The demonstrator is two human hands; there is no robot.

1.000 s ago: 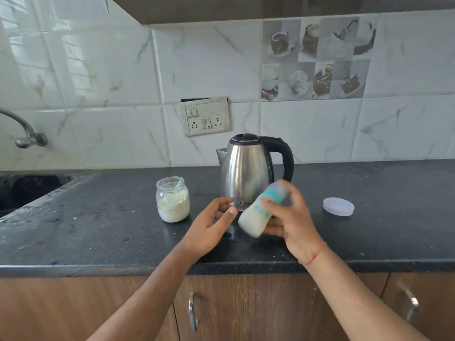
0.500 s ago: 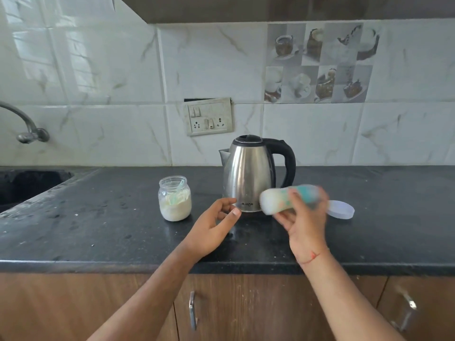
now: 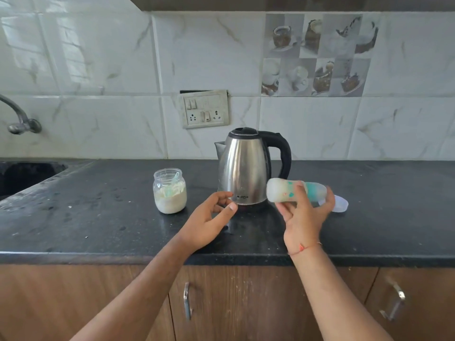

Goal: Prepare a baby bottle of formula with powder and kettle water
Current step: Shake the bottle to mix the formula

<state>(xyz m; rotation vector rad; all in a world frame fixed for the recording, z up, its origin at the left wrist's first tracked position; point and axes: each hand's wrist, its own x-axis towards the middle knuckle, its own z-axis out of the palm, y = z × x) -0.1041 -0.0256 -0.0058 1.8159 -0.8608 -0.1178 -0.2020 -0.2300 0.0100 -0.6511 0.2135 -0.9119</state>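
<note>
My right hand grips a baby bottle with a teal collar, held sideways above the counter, its milky white base pointing left toward the kettle. The steel kettle with a black handle stands upright at the middle of the counter. Left of it is an open glass jar of white powder with a scoop inside. My left hand hovers in front of the kettle, fingers loosely curled, holding nothing.
A white round lid lies on the black counter behind my right hand. A sink and tap are at far left. A socket plate sits on the tiled wall. Cabinet doors with handles run below.
The bottle has swung from tilted with its base down to lying sideways, and my right hand has moved right. My left hand has stayed in place.
</note>
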